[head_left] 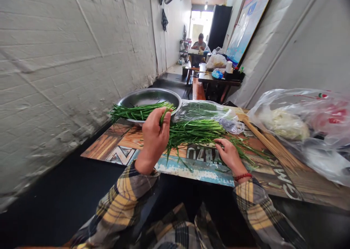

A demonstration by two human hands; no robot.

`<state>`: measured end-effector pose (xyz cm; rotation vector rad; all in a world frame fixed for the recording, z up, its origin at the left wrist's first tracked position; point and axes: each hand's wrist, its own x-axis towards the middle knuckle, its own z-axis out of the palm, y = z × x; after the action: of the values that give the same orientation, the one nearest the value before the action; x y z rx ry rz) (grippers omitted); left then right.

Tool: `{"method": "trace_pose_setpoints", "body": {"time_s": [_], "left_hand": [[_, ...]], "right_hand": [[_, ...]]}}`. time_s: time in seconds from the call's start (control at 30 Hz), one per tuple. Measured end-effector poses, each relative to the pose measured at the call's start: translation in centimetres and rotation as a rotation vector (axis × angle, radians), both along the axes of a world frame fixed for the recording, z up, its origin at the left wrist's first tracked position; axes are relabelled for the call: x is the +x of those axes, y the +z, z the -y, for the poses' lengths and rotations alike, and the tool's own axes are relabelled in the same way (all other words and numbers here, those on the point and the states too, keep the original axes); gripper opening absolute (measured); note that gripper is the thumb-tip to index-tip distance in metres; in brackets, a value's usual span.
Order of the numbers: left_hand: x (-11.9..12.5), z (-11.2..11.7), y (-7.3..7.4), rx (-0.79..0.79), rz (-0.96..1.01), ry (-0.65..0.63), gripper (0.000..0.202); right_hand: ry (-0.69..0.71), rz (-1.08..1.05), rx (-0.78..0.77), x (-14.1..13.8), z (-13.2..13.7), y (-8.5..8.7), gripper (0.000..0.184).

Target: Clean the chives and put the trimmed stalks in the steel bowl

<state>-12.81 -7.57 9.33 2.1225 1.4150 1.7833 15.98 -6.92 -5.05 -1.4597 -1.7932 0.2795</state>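
My left hand (155, 136) is raised in front of the steel basin, closed around a few green garlic chives whose ends show by the thumb. A bundle of garlic chives (143, 111) lies in the basin (150, 92), its leaf tips hanging over the left rim. To the right, a larger pile of garlic chives (195, 130) rests on the tabletop, stems pointing right. At the pile's near right edge is my right hand (229, 154), thumb and forefinger close together; anything between them is too small to make out. Loose leaves lie around that hand.
Behind the pile sits a clear plastic bag (202, 110) with more greens. Thin wooden skewers (273, 146) lie at right, beside a plastic bag (290, 123) holding something pale. Farther back are a table (218, 80) with bags and a seated person (199, 42). A white wall (68, 52) runs along the left.
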Motion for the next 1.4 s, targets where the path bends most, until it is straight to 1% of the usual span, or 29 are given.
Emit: {"method": "trace_pose_setpoints", "body": {"time_s": [0.03,0.07,0.1,0.13,0.17,0.23,0.3,0.37,0.4,0.47,0.53,0.67,0.73,0.77,0.83,0.9,1.0,1.1,1.17,1.33,1.4], "left_hand": [[0.0,0.1,0.5,0.067,-0.085,0.04,0.029],[0.3,0.3,0.6,0.095,-0.168,0.058,0.029],[0.7,0.3,0.2,0.077,-0.245,0.048,0.028],[1.3,0.3,-0.7,0.028,-0.309,0.018,0.027],[2.0,0.3,-1.9,-0.058,-0.361,-0.023,0.026],[3.6,0.1,-5.1,-0.238,-0.381,-0.117,0.025],[5.1,-0.2,-8.5,-0.385,-0.305,-0.222,0.028],[6.2,-0.4,-11.3,-0.487,-0.191,-0.32,0.031],[6.6,-0.4,-12.3,-0.526,-0.129,-0.339,0.032],[6.9,-0.5,-13.4,-0.562,-0.005,-0.362,0.032],[6.8,-0.4,-13.6,-0.573,0.094,-0.366,0.031],[6.4,0.0,-13.0,-0.584,0.219,-0.346,0.029],[6.3,0.2,-12.8,-0.578,0.256,-0.338,0.027],[6.3,0.2,-12.8,-0.572,0.268,-0.328,0.026],[6.4,0.2,-12.8,-0.568,0.296,-0.287,0.024],[6.3,0.2,-12.9,-0.582,0.338,-0.237,0.022],[6.3,0.0,-13.0,-0.638,0.406,-0.233,0.023],[6.2,0.0,-12.9,-0.663,0.43,-0.294,0.028],[6.1,0.1,-12.8,-0.655,0.399,-0.347,0.03],[5.9,0.2,-12.6,-0.613,0.109,-0.54,0.04],[5.7,0.1,-12.6,-0.598,0.045,-0.61,0.043]], "right_hand": [[-0.005,0.036,0.008,-0.1,-0.3,-0.3,0.027],[-0.017,0.066,0.012,-0.1,-0.6,-0.6,0.026],[-0.032,0.091,0.015,-0.1,-0.8,-0.9,0.025],[-0.048,0.111,0.018,-0.1,-0.9,-1.1,0.024],[-0.061,0.129,0.022,-0.1,-1.0,-1.3,0.023],[-0.078,0.157,0.028,-0.1,-1.0,-1.4,0.02],[-0.085,0.174,0.027,-0.1,-1.1,-1.3,0.017],[-0.086,0.162,0.031,-0.2,-1.1,-1.0,0.017],[-0.084,0.136,0.04,-0.3,-1.2,-0.9,0.018],[-0.077,0.033,0.056,-0.5,-1.0,-0.6,0.02],[-0.055,-0.125,0.022,-0.7,-0.7,-0.3,0.023],[0.066,-0.471,-0.13,-1.0,0.8,0.3,0.025],[0.111,-0.579,-0.165,-1.1,1.6,0.7,0.025],[0.122,-0.589,-0.179,-1.1,1.9,0.9,0.025],[0.118,-0.527,-0.203,-1.1,2.4,1.4,0.027],[0.104,-0.417,-0.209,-1.1,2.8,1.9,0.03],[0.093,-0.269,-0.168,-1.3,3.1,2.7,0.031],[0.113,-0.142,-0.083,-1.9,3.2,3.3,0.027],[0.152,-0.076,-0.038,-2.5,3.2,3.7,0.025],[0.233,0.017,0.041,-3.9,2.6,4.3,0.022],[0.244,0.032,0.067,-4.3,2.4,4.4,0.021]]}}
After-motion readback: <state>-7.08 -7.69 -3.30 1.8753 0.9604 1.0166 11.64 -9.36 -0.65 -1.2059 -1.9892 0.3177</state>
